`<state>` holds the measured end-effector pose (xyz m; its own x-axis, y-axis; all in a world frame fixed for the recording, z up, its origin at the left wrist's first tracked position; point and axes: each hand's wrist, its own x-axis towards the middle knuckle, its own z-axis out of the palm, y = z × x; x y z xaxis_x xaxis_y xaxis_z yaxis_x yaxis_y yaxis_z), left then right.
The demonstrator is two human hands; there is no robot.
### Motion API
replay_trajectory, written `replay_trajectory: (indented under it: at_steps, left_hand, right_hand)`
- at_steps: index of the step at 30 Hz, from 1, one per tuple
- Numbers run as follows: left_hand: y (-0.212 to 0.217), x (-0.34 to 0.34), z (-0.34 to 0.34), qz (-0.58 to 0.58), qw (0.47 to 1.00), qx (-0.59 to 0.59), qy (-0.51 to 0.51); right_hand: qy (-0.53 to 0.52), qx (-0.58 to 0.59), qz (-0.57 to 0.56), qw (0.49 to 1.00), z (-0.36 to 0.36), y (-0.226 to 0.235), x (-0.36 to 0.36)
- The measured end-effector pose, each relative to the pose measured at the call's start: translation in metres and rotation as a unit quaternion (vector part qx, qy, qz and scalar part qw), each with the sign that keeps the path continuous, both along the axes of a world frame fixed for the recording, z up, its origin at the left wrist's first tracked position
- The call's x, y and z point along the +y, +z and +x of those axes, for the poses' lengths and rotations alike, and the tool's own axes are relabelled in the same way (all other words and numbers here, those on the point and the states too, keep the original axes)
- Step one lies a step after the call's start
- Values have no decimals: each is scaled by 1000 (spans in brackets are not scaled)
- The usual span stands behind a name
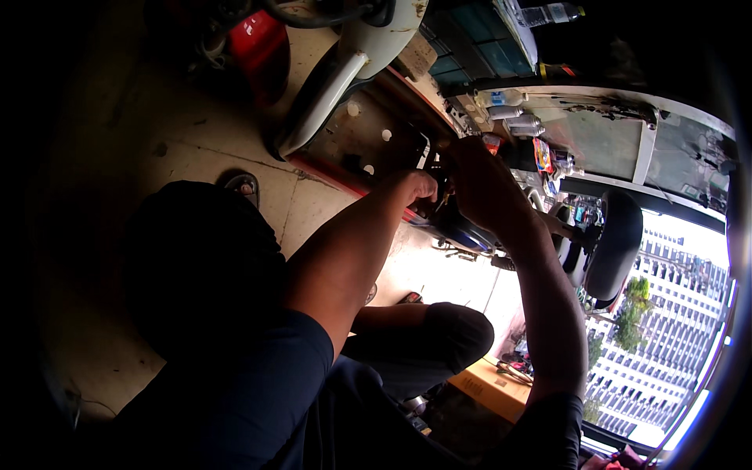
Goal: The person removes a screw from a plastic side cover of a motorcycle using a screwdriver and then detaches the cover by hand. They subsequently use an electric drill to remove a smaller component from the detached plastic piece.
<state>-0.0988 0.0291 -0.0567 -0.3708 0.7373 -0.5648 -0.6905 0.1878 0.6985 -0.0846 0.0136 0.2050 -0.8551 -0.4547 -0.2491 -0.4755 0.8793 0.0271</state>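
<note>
Both arms reach forward to a dark mechanical part beside a red-edged metal platform (325, 174) with round holes in it. My left hand (421, 186) is closed, its fingers curled against the dark part; whatever they hold is hidden. My right hand (471, 176) is close by on the right, in deep shadow, with its fingers out of sight behind the back of the hand. A thin, shiny bent metal rod (425, 150) stands just beyond my left hand. Under my right wrist lies a dark, bluish rounded part (462, 233).
A white motorcycle body panel (381, 39) and a red panel (258, 48) are at the far left. Bottles and spray cans (523, 123) line a glass-fronted cabinet (587, 141). A dark padded seat (615, 247) is to the right. A cardboard box (492, 389) rests near my right elbow.
</note>
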Motion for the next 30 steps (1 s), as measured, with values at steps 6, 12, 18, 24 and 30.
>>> replay_trajectory:
  at_steps: [6,12,18,24,30]
  left_hand:
    - [-10,18,7,20,997,-70,-9]
    - [5,23,3,33,996,-69,-36]
    - [-10,17,-1,-4,999,33,10]
    - [-69,54,-19,55,991,-98,-74]
    - [-43,48,3,52,997,-21,-45]
  right_hand:
    - [-54,-1,-29,998,12,8,-8]
    - [-15,35,-47,998,29,20,-7]
    - [15,51,73,996,26,13,-6]
    - [7,22,53,998,14,21,-39]
    - [-61,-37,157,985,21,26,-35]
